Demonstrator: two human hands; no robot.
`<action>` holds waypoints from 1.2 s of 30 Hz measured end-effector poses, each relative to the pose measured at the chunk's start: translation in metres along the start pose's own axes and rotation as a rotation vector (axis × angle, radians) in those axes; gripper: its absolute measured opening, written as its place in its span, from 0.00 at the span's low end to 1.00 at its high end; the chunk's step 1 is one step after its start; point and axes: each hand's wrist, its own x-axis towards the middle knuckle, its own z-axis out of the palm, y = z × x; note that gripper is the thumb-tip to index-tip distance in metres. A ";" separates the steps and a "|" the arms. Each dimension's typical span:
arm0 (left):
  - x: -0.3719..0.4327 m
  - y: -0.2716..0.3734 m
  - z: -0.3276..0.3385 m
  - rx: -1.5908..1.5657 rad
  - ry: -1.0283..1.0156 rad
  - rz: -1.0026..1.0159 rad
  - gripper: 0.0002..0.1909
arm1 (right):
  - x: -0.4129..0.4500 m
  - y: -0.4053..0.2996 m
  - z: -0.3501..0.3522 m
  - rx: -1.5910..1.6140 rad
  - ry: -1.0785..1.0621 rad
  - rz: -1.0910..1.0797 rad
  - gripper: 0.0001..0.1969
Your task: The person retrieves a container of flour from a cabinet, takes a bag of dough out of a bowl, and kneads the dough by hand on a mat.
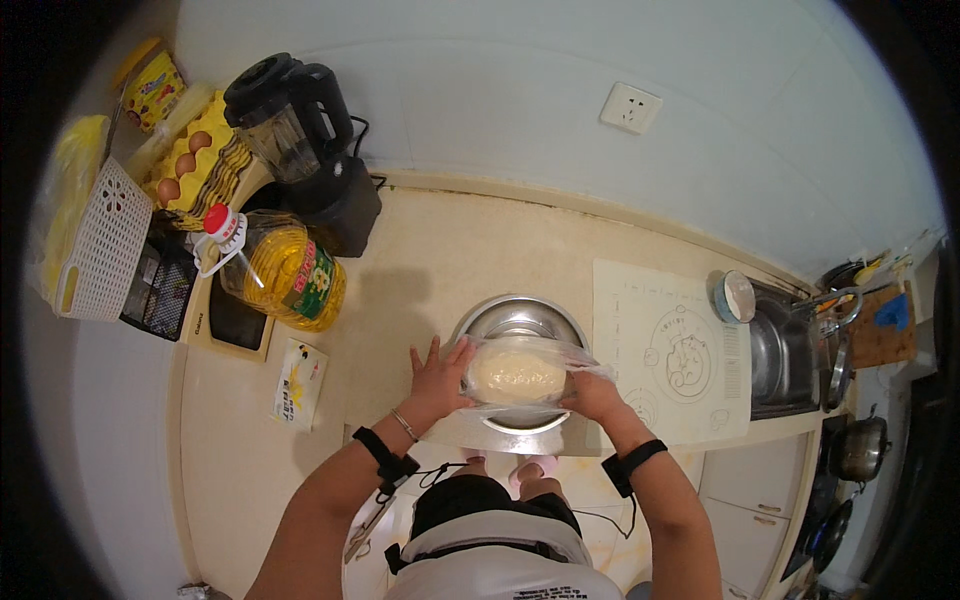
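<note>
A pale ball of dough (pixel 519 377), wrapped in a clear plastic bag (pixel 540 346), is between my hands above a round stainless steel basin (pixel 517 309). My left hand (pixel 437 376) grips the bag's left side with thumb and index finger, its other fingers spread. On the other side, my right hand (pixel 598 394) holds the bag's gathered end. The lower part of the basin shows beneath the dough, close to the counter's front edge. Whether the dough touches the basin cannot be seen.
To the left stand an oil jug (pixel 289 274), a blender (pixel 296 142) and a yellow-and-white packet (pixel 298 384). At right lie a printed baking mat (pixel 667 300), a small bowl (pixel 733 297) on its corner, and a sink (pixel 780 360). Egg trays (pixel 199 165) stand at back left.
</note>
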 end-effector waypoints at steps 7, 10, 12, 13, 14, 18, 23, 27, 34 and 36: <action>0.026 -0.021 -0.004 -0.198 0.015 0.149 0.42 | 0.028 0.015 0.008 0.097 0.067 -0.022 0.20; 0.027 -0.006 -0.002 -0.595 0.180 -0.024 0.37 | 0.028 0.005 0.024 0.109 0.094 0.008 0.17; 0.033 0.000 0.014 -0.426 0.352 0.054 0.29 | 0.023 0.005 0.053 0.154 0.441 -0.070 0.17; 0.033 -0.002 0.014 -0.421 0.353 0.046 0.29 | 0.016 -0.013 0.048 0.159 0.438 -0.077 0.17; 0.033 -0.004 0.012 -0.359 0.289 0.027 0.23 | 0.004 -0.030 0.041 0.175 0.508 -0.068 0.17; 0.045 -0.007 0.013 -0.405 0.229 0.035 0.14 | -0.025 -0.042 0.033 0.255 0.536 -0.051 0.20; 0.049 -0.011 0.023 -0.325 0.230 0.021 0.11 | -0.023 -0.024 0.051 0.402 0.515 0.060 0.20; 0.052 -0.002 0.027 -0.444 0.335 -0.206 0.09 | -0.012 -0.015 0.060 0.666 0.430 0.175 0.18; 0.076 -0.020 0.030 -1.881 -0.138 -0.688 0.09 | -0.014 -0.018 0.061 0.929 0.444 0.304 0.20; 0.070 -0.034 0.027 -1.965 -0.434 -0.300 0.11 | -0.015 -0.018 0.065 0.948 0.448 0.306 0.19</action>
